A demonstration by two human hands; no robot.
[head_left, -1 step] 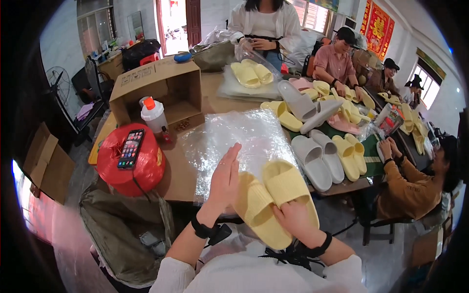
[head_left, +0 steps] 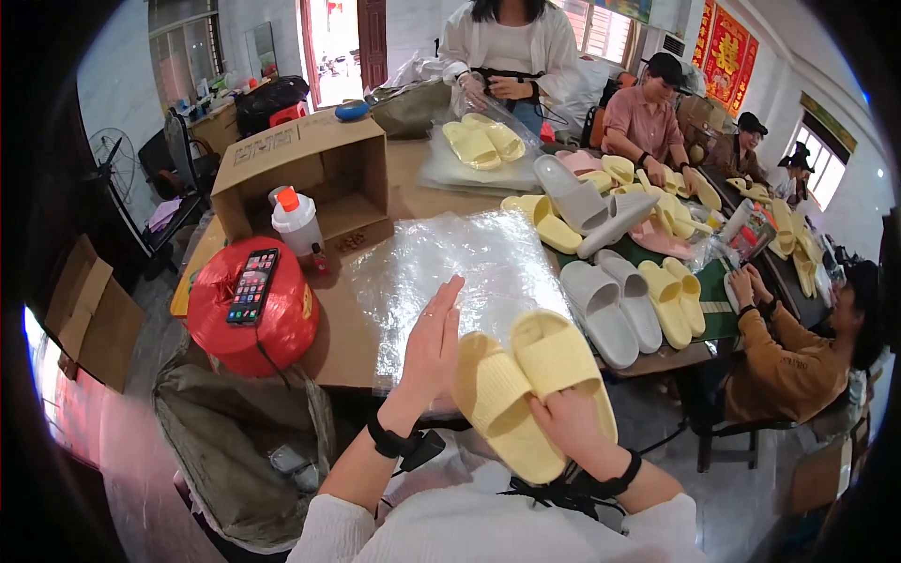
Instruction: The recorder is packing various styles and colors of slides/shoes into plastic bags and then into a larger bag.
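Note:
A pair of pale yellow slippers (head_left: pixel 535 385) is held up at the table's near edge, soles toward me at the heel end. My right hand (head_left: pixel 574 424) has its fingers tucked into the right slipper's opening and grips the pair. Just left of the pair, my left hand (head_left: pixel 430 342) is open, its fingers stretched straight and together, holding nothing. Whether its edge touches the left slipper I cannot tell. Behind both hands, clear plastic bags (head_left: pixel 460 249) lie flat in a shiny stack on the table.
On the left stand a cardboard box (head_left: pixel 310 174), a white bottle (head_left: pixel 297 225) and a red twine roll (head_left: pixel 249 333) bearing a phone (head_left: pixel 253 286). Grey slippers (head_left: pixel 601 305) and more yellow slippers (head_left: pixel 671 305) sit on the right. Across the table, a person handles a bagged yellow pair (head_left: pixel 483 141).
The yellow slippers in my right hand have shifted very slightly to the right. My left hand stays in place. The person across the table has moved a hand slightly.

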